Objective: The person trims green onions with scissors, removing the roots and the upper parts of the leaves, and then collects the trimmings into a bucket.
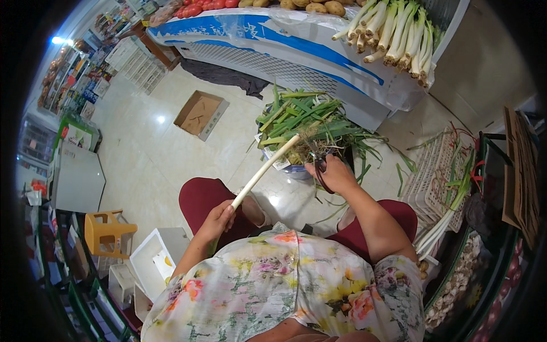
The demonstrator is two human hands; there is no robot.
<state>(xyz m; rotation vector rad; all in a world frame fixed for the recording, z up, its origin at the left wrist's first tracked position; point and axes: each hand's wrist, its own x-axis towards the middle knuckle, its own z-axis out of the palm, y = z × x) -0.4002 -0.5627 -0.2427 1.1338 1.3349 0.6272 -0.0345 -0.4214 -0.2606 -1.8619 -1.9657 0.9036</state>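
Note:
My left hand (220,220) is closed around the lower end of a long white leek (265,170), which slants up and away to the right. Its root end reaches over a tub (296,172) heaped with green leaf trimmings (310,117) and stringy roots. A pair of dark-handled scissors (322,169) is gripped in my right hand (337,176), close to the root end and beside the heap. The blades are partly lost against the trimmings, so I cannot tell whether they touch the leek.
Trimmed leeks (401,37) are piled on a covered chest with potatoes (319,8) and tomatoes (199,8). More leeks (447,219) lean by a white crate (433,176) at my right, near garlic (456,279). A cardboard box (201,115) and a yellow stool (108,235) stand leftward.

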